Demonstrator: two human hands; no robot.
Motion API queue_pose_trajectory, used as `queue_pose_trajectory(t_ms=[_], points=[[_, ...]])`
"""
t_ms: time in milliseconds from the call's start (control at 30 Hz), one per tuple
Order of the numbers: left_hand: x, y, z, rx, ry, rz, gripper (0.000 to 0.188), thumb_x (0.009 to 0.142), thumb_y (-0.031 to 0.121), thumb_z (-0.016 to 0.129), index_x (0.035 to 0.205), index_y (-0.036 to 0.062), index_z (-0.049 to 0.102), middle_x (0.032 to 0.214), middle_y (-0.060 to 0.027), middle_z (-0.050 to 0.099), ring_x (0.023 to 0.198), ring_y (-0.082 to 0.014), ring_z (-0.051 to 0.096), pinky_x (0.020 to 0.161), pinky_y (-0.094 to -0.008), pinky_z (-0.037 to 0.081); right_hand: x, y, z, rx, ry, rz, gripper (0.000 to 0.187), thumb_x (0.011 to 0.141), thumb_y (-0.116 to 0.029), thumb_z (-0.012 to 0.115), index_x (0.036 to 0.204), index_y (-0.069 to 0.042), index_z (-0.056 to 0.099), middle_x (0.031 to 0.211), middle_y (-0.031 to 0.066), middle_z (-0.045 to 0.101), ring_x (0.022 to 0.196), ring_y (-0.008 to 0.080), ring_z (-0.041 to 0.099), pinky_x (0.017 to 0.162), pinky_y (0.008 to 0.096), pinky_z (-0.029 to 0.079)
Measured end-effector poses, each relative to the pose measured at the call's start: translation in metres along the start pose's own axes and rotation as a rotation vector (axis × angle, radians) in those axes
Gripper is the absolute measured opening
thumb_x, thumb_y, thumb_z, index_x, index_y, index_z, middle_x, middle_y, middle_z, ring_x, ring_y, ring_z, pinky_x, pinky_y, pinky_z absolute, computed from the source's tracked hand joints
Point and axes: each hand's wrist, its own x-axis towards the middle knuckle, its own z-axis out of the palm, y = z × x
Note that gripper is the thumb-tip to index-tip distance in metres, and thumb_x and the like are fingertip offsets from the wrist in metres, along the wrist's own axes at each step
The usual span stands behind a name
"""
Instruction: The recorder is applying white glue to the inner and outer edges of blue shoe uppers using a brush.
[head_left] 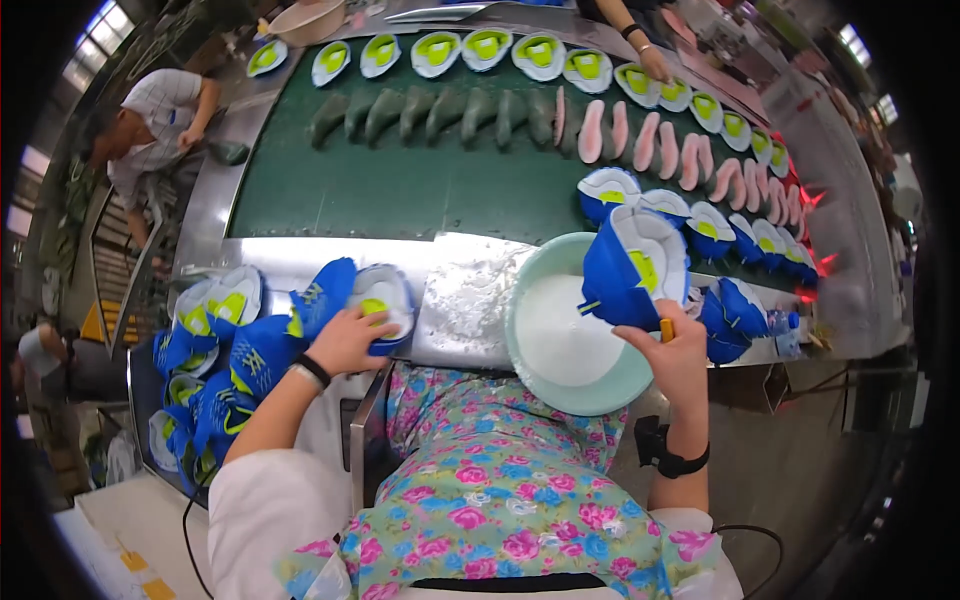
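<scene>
My right hand (675, 350) holds up a blue shoe upper (620, 275) with white lining and a yellow-green inside, over the right side of a pale green basin (520, 345). White powder (570, 330) fills much of the basin. An orange handle-like piece (666, 330) shows at my right fingers; the rest of it is hidden. On the left, my left hand (350, 340) has its fingers closed on another blue shoe upper (385, 300), white-lined. It lies beside one with its toe up (324, 295). More blue uppers (225, 370) are heaped next to my left forearm.
Beyond the metal ledge (465, 300) runs a green belt (380, 200) with rows of dark green shoe lasts (430, 115), pink insoles (592, 132) and blue uppers (710, 225). A co-worker (150, 130) sits at the left; another person's hand (655, 62) reaches in at the far side.
</scene>
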Motion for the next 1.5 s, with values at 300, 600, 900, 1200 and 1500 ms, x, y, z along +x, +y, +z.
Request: queue_pose_trajectory(t_ms=[300,600,900,1200,1500], points=[[0.029,0.077,-0.070,-0.883,0.232,-0.133,0.076,0.074,0.018,0.076,0.141,0.0100,0.042,0.135,-0.0119,0.049,0.121,-0.0298,0.047,0.102,-0.0404,0.037,-0.011,-0.005,0.023,0.100,-0.203,-0.272,0.037,0.067,-0.012,0.082,0.100,-0.001,0.068,0.086,0.0124,0.065,0.077,0.0249,0.062,0.071,0.0316,0.049],[0.037,0.162,-0.043,-1.962,0.447,-0.203,0.058,0.088,0.005,0.058,0.139,0.0024,0.031,0.129,-0.0185,0.051,0.116,-0.0274,0.054,0.095,-0.0400,0.049,-0.017,0.015,0.023,0.242,-0.266,-0.259,0.021,0.089,-0.015,0.061,0.105,-0.004,0.067,0.099,0.0092,0.068,0.089,0.0200,0.063,0.080,0.0318,0.049],[-0.015,0.171,-0.075,-1.585,-0.439,-0.008,0.043,0.086,0.006,0.063,0.127,-0.0028,0.051,0.147,-0.0151,0.039,0.125,-0.0193,0.046,0.104,-0.0328,0.035,0.013,0.182,0.049,0.014,0.076,0.386,0.027,0.081,-0.028,0.069,0.084,-0.001,0.072,0.079,0.0161,0.068,0.071,0.0300,0.065,0.068,0.0366,0.050],[0.008,0.139,-0.025,-1.607,-0.122,-0.400,0.057,0.088,0.004,0.061,0.139,0.0013,0.034,0.131,-0.0074,0.048,0.120,-0.0159,0.045,0.103,-0.0300,0.035,0.011,0.189,0.057,-0.169,0.137,0.167,0.019,0.077,-0.018,0.072,0.087,-0.002,0.072,0.082,0.0177,0.068,0.073,0.0310,0.066,0.070,0.0351,0.052],[0.062,0.156,0.005,-1.950,0.029,-0.172,0.048,0.096,0.009,0.051,0.141,0.0021,0.035,0.136,-0.0104,0.049,0.121,-0.0189,0.049,0.103,-0.0331,0.039,0.001,0.038,0.020,0.394,-0.056,-0.130,0.019,0.077,-0.002,0.072,0.095,0.000,0.071,0.092,0.0092,0.069,0.080,0.0155,0.065,0.070,0.0240,0.051]])
